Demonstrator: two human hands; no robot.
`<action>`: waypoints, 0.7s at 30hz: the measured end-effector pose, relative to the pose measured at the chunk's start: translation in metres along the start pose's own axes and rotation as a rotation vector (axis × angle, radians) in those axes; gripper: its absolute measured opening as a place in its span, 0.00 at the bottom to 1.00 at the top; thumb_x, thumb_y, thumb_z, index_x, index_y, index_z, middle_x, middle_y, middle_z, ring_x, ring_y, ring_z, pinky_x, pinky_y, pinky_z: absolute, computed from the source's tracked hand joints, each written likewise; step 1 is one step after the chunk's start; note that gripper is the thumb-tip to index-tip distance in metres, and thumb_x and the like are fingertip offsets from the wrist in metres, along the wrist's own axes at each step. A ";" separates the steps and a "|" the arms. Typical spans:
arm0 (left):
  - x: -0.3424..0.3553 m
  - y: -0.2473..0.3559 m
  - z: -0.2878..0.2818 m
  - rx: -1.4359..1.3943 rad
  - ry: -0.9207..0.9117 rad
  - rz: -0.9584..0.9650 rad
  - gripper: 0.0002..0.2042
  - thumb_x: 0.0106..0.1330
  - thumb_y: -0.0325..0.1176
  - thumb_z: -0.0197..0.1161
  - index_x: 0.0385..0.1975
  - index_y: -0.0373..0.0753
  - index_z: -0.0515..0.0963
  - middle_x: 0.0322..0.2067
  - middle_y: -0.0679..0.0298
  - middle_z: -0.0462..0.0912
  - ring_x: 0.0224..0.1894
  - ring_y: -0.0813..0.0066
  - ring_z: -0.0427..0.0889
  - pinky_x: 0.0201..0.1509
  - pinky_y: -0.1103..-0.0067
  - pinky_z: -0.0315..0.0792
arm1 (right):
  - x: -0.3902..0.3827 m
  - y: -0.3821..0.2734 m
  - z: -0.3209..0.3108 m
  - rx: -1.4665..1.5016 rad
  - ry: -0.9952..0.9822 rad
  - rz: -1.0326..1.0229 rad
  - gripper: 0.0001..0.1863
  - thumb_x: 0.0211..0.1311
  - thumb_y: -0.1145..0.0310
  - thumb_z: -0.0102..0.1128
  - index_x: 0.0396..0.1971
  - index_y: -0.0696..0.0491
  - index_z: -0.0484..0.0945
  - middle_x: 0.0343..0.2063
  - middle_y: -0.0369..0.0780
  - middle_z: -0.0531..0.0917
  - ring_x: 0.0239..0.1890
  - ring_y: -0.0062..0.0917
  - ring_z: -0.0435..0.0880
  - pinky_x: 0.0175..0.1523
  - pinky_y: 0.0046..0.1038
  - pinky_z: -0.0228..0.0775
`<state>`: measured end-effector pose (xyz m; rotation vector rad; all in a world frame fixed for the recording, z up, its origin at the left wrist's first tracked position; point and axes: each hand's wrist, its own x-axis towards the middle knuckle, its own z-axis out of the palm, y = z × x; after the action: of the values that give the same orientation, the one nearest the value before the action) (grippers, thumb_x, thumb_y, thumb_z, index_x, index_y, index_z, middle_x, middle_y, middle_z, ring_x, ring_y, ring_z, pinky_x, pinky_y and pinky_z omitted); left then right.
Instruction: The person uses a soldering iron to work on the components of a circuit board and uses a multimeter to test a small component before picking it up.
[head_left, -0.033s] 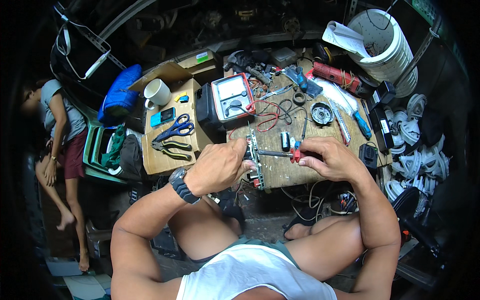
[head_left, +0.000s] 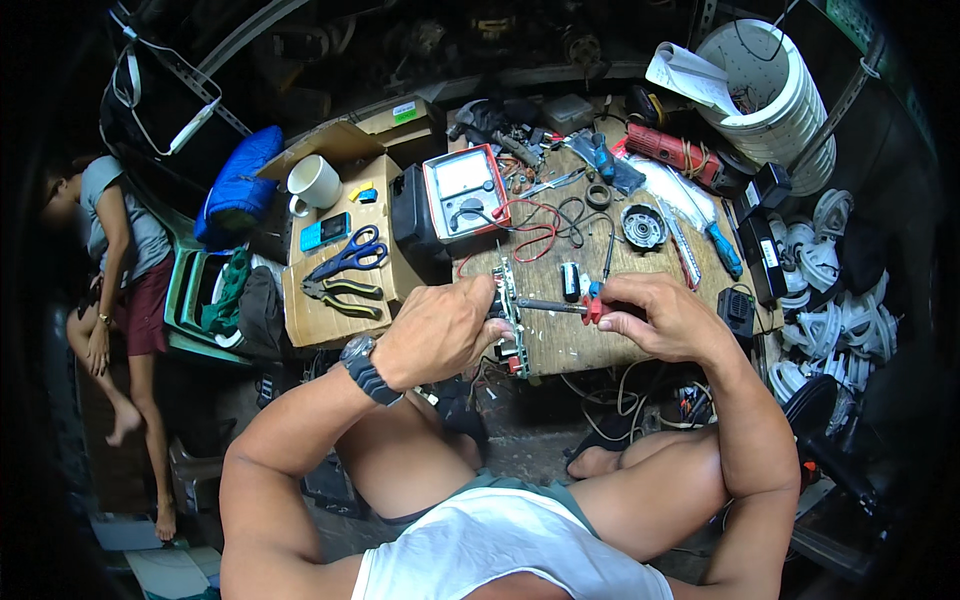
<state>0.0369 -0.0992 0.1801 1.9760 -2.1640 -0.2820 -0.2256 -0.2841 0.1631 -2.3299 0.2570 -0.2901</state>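
Over the near edge of the wooden workbench, my left hand [head_left: 445,335] is closed on a green circuit board [head_left: 512,325], which stands nearly edge-on with its components toward my palm. My right hand [head_left: 665,318] grips a soldering iron [head_left: 555,306] with a red collar and a grey metal barrel. The barrel points left, and its tip meets the board's right face; exact contact is too small to tell. Behind the iron, a small dark cylindrical part [head_left: 570,281] lies on the bench. My left fingers are partly hidden behind the board.
An analog multimeter [head_left: 466,195] with red and black leads lies behind the board. Scissors [head_left: 350,255], pliers [head_left: 345,296] and a mug [head_left: 315,184] sit on cardboard [head_left: 300,325] at left. A red power tool [head_left: 672,152] and white bucket [head_left: 800,110] stand back right. Another person [head_left: 125,250] sits far left.
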 end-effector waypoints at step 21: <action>0.004 -0.009 0.029 -0.059 0.194 0.078 0.21 0.69 0.45 0.66 0.47 0.32 0.71 0.29 0.49 0.77 0.33 0.43 0.81 0.35 0.58 0.70 | -0.007 0.010 0.000 0.050 -0.009 -0.002 0.10 0.68 0.65 0.66 0.41 0.56 0.82 0.36 0.46 0.86 0.42 0.47 0.84 0.48 0.43 0.75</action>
<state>0.0372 -0.1035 0.1497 1.8018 -2.0794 -0.1347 -0.2329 -0.2893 0.1546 -2.2813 0.2406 -0.2832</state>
